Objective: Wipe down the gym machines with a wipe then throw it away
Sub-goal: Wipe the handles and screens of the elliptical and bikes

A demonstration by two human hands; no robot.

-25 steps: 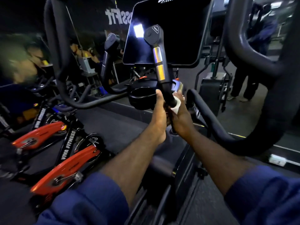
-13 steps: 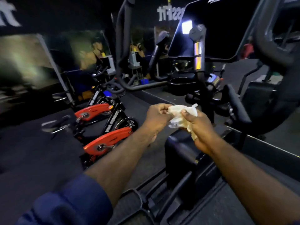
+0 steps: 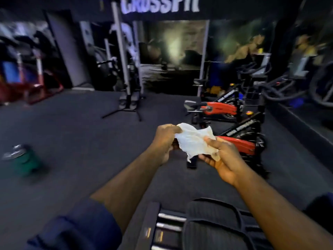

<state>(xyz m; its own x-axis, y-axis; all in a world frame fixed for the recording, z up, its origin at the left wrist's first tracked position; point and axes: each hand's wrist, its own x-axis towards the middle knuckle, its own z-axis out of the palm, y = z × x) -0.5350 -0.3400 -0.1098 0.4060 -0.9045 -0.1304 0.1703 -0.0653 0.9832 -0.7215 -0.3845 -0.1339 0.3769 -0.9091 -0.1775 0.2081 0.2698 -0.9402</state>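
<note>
- The crumpled, thin white wipe (image 3: pixel 193 143) hangs stretched between the 2 hands, in front of the person at chest height and touching no machine.
- The left hand (image 3: pixel 165 141) pinches the wipe's upper left corner with curled fingers. The right hand (image 3: pixel 227 159) clamps the right edge, thumb on top and fingers beneath. The hands are near each other but apart, joined only by the wipe.
- Judged from this, the wiping stroke is paused: the person is either opening the wipe for a fresh face or readying it for disposal. Which of the 2 cannot be told.
- Just beyond the right hand stand 2 red-and-black exercise bikes (image 3: pixel 237 146). Below both hands lies a dark ribbed footplate (image 3: pixel 212 224) of a machine.
- Well to the left of the left hand, on the dark floor, sits a blurred green container (image 3: pixel 23 160). It may be a bin, but the blur leaves that unsure.
- If wiping goes on, the next move calls for 1 hand to bunch the wipe and press it onto a bike. If not, it calls for balling the wipe up and carrying it to a bin.
</note>
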